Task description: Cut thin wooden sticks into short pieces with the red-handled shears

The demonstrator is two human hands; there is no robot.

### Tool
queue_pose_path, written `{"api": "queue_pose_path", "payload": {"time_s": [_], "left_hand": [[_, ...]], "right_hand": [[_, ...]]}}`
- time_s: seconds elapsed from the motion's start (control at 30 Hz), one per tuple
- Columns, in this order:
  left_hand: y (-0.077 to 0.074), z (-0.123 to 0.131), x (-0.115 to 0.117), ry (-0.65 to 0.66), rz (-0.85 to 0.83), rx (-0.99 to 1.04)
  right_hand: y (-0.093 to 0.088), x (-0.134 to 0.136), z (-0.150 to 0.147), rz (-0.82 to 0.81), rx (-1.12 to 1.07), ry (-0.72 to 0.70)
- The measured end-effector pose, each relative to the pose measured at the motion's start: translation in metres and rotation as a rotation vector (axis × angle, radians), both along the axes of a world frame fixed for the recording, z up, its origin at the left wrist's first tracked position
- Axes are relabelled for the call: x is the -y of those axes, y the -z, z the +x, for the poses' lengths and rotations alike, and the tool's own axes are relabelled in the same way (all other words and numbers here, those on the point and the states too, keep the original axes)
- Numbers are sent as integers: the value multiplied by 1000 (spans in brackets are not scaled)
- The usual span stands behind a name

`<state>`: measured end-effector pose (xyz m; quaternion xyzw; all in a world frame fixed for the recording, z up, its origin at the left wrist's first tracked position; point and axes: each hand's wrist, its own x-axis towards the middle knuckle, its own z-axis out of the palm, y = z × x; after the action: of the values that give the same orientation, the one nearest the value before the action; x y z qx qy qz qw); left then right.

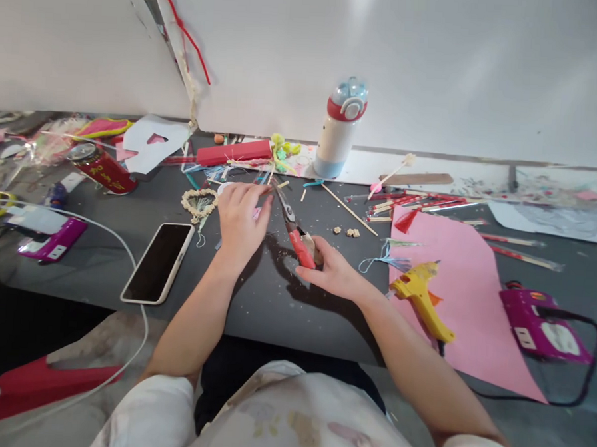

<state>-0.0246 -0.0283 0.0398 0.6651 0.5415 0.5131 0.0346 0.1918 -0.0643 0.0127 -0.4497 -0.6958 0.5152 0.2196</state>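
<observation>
My right hand (pixel 326 268) is closed around the red handles of a pair of pliers (pixel 294 228), whose metal jaws point up and left toward a thin wooden stick (pixel 275 186). My left hand (pixel 239 219) lies palm down just left of the jaws, fingers pinched together on the end of that stick. Both hands hover over the dark table (pixel 254 301). Small wood offcuts (pixel 349 232) lie just right of the pliers.
A phone (pixel 157 261) with a white cable lies to the left. A yellow glue gun (pixel 422 298) rests on pink paper (pixel 455 285), with a magenta box (pixel 538 323) at the right. A water bottle (pixel 341 127), a red can (pixel 101 167), a red box (pixel 233 152) and several sticks lie further back.
</observation>
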Motion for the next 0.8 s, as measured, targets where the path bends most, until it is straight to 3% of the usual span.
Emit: {"api": "queue_pose_path", "payload": {"time_s": [0.2, 0.8], "left_hand": [[7, -4, -4, -105, 55, -244], [0, -8, -3, 4, 102, -248]], "right_hand": [[-3, 2, 0, 4, 33, -33], [9, -4, 9, 18, -75, -133]]}}
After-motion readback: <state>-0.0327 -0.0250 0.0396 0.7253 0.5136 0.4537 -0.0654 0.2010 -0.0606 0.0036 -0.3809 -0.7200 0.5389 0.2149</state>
